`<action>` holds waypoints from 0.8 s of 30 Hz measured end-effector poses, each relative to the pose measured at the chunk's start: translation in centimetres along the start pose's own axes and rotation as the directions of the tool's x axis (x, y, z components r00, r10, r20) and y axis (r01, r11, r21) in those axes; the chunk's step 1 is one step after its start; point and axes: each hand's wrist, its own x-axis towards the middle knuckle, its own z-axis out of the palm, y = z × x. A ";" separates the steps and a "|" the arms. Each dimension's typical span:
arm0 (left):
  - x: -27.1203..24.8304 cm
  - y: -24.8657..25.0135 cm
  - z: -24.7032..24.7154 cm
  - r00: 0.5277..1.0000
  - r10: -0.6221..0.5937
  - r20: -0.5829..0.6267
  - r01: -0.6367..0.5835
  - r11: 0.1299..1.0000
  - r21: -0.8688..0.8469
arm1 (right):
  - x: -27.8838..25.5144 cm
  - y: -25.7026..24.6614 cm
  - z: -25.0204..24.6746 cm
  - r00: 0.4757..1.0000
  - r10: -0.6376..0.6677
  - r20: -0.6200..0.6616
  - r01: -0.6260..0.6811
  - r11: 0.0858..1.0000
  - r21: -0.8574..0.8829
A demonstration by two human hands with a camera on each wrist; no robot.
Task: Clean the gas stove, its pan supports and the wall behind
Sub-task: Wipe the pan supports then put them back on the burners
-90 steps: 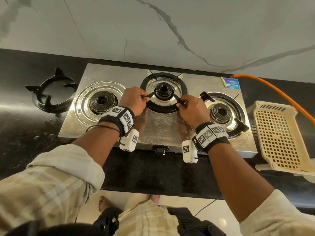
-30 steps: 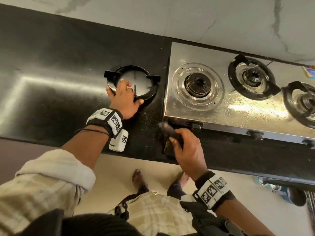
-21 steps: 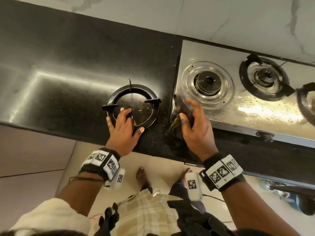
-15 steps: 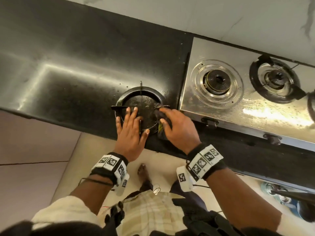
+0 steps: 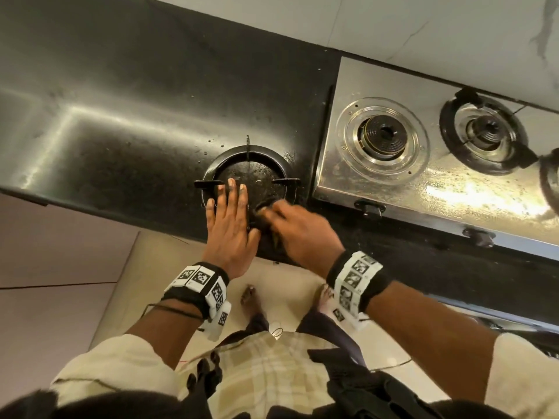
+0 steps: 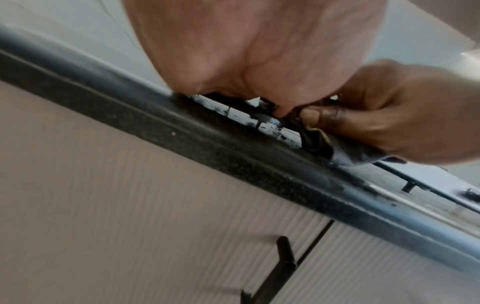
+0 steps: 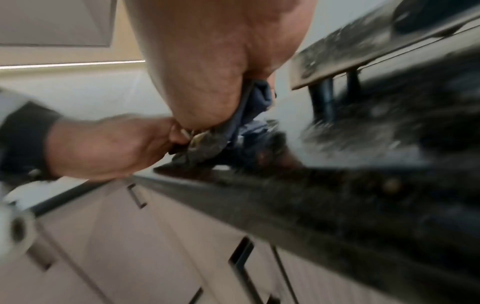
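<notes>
We find the pan support [image 5: 248,176] lying on the black worktop [image 5: 127,122], just left of the stove [image 5: 423,164]. The left hand [image 5: 231,228] lies flat on its near rim, fingers straight. Just beside it, the right hand [image 5: 299,234] grips a scouring pad [image 6: 319,142] against the rim.

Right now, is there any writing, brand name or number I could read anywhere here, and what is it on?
No readable words, brands or numbers.
Wrist bands: black-and-white square code patterns only, no letters.
Stove: no lettering shows on its steel top; the front edge is too blurred in the wrist views to tell.
</notes>
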 end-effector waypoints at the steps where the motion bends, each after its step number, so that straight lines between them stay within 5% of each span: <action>1: 0.2 0.3 0.1 1.000 -0.011 0.002 0.011 1.000 -0.007 | -0.1 1.0 -0.6 0.997 0.070 -0.021 -0.070 0.997 -0.024; 6: 1.1 1.4 0.4 0.999 0.033 0.005 -0.033 0.997 0.070 | -0.3 0.0 0.1 0.917 0.383 -0.114 -0.374 0.923 0.093; 10: 0.7 0.8 0.2 0.998 0.056 0.012 -0.056 0.998 0.038 | -1.5 -4.3 1.4 0.961 0.276 -0.013 -0.259 0.916 0.305; 14: 0.3 0.1 0.3 0.997 0.071 0.004 -0.071 0.997 0.013 | -0.6 -2.1 -1.2 0.982 0.132 0.135 -0.177 0.889 0.422; 19: 0.5 0.5 0.0 0.999 0.031 0.016 -0.031 0.999 -0.011 | 0.6 2.1 -5.9 0.951 0.239 -0.198 -0.190 0.952 0.238; 24: 0.4 0.5 -0.1 1.000 0.026 0.013 -0.026 1.000 -0.003 | 3.5 2.1 -7.0 0.950 0.284 0.128 -0.283 0.959 -0.022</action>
